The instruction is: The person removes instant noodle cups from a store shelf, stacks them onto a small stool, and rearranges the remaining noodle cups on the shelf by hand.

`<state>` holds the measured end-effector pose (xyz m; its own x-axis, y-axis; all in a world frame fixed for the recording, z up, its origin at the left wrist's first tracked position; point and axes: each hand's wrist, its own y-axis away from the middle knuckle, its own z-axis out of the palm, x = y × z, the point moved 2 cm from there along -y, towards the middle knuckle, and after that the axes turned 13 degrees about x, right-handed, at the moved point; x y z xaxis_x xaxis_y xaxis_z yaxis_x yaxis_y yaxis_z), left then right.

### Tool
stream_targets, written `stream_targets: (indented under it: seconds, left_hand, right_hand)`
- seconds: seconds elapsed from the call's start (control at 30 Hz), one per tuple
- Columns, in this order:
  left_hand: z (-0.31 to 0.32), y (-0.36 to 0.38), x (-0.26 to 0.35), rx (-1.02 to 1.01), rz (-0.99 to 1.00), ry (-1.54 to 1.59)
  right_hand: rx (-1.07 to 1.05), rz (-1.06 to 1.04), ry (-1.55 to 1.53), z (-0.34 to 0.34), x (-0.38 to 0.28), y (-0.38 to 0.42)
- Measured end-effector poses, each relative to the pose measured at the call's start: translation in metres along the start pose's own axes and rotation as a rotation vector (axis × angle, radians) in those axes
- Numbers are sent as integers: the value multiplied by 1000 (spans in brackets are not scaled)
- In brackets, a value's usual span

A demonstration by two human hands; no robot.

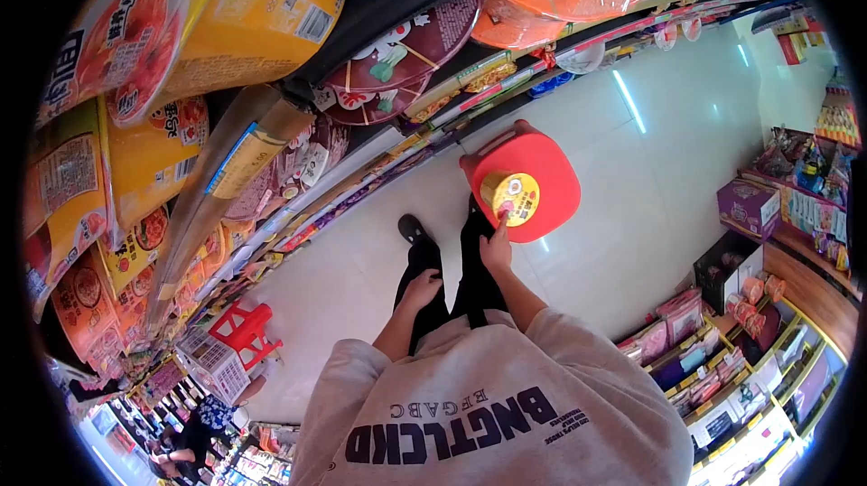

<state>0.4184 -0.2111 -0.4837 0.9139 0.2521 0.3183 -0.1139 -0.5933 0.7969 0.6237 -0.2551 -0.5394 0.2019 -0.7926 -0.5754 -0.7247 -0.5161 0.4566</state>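
Note:
A yellow instant noodle cup (517, 200) with a printed round lid stands over the near left part of a red plastic stool (553, 170). My right hand (495, 251) reaches to the cup; one digit lies on the near edge of the lid, and the other fingers are mostly hidden. Over the dark trousers on my left thigh rests my left hand (420, 291), with nothing visible in it and its fingers loosely laid out.
A shelf edge (357, 156) with packaged noodle cups and bowls runs close along my left. More stocked shelves (713, 369) and a purple box (749, 208) are at right. Behind on the left are another red stool (246, 334) and a white basket (212, 364). The floor is pale tile.

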Motion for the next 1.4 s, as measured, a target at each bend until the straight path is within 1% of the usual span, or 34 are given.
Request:
stream_targets:
  seconds: [0.03,0.1,0.13,0.17,0.23,0.27,0.33,0.37,0.43,0.47,0.5,0.53,0.57,0.6,0.63,0.67,0.7,0.73,0.77,0.8,0.83,0.9,0.93,0.97,1.0,1.03,1.1,1.13,1.17,1.23,1.27,1.3,1.33,1.4]
  left_hand:
    - [-1,4,5,-3,34,23]
    - [-7,7,10,16,15,39]
    - [-9,8,12,33,2,61]
    - [-11,8,11,33,3,58]
    - [-19,7,8,47,-17,1]
    - [-19,3,3,56,-20,4]
    - [-22,-1,-2,63,-18,-13]
    - [-24,-2,-2,74,-24,-28]
    - [-30,-2,5,90,-8,-16]
    - [-32,-2,10,85,-15,-21]
    - [-35,-1,16,81,-22,-25]
    - [-32,-7,14,108,22,1]
    - [-36,-7,21,129,37,15]
    - [-38,-7,29,121,69,9]
    - [-41,-7,38,115,104,3]
    - [-41,-12,41,124,114,22]
    - [-38,-26,35,182,220,28]
    - [-45,-27,42,265,277,20]
    - [-53,-26,53,348,333,14]
    - [-62,-26,61,368,354,35]
    - [-76,-20,73,477,414,148]
    - [-98,-20,87,679,570,353]
    - [-116,-3,106,722,611,353]
    - [-141,25,129,767,651,350]
    - [-154,38,143,858,710,351]
    - [-167,53,157,877,724,369]
    - [-197,88,183,1029,911,547]
    - [-211,105,192,1079,1007,542]
    - [-225,124,199,1174,1121,506]
    - [-251,157,202,1273,1245,515]
    - [-266,173,199,1284,1256,519]
    - [-283,190,195,1428,1285,517]
    - [-298,206,190,1572,1310,514]
    - [-329,226,171,1677,1285,547]
  right_hand:
    - [-7,2,-3,3,2,0]
    - [-71,-92,45,18,11,-10]
    - [19,-150,47,24,17,-17]
    - [-6,-104,79,24,17,-30]
    - [-162,-82,189,12,13,-47]
    - [-155,-80,187,1,2,-55]
    - [-465,-8,432,-11,-11,-65]
    - [-453,-15,433,-15,-14,-69]
    - [-594,-76,564,-20,-25,-72]
    - [-545,-115,574,-24,-28,-68]
    - [-570,-176,583,-28,-33,-66]
    - [-594,-238,595,-29,-34,-64]
    - [-547,-293,548,-31,-39,-57]
    - [-641,-258,610,-33,-43,-53]
    - [-586,-308,544,-28,-36,-47]
    - [-674,-440,575,-26,-40,-41]
    - [-616,-543,525,1,-12,-46]
    - [-716,-638,545,9,-12,-45]
    - [-754,-682,529,3,-21,-40]
    - [-745,-674,522,-1,-33,-36]
    - [-846,-1181,687,23,-22,-46]
    - [-832,-1188,655,4,-57,-45]
    - [-809,-1206,682,-13,-84,-39]
    - [-770,-1062,580,-35,-120,-31]
    - [-742,-1000,536,-40,-142,-31]
    - [-712,-940,489,-45,-164,-32]
    - [-528,-1153,3,-45,-206,-35]
    - [-533,-946,-147,-68,-244,-15]
    - [-535,-736,-294,-108,-293,23]
    - [-653,-821,-624,-151,-357,74]
    - [-628,-800,-622,-169,-383,99]
    - [-623,-818,-621,-179,-401,120]
    - [-573,-885,-630,-187,-417,137]
    - [-494,-1007,-651,-198,-441,169]
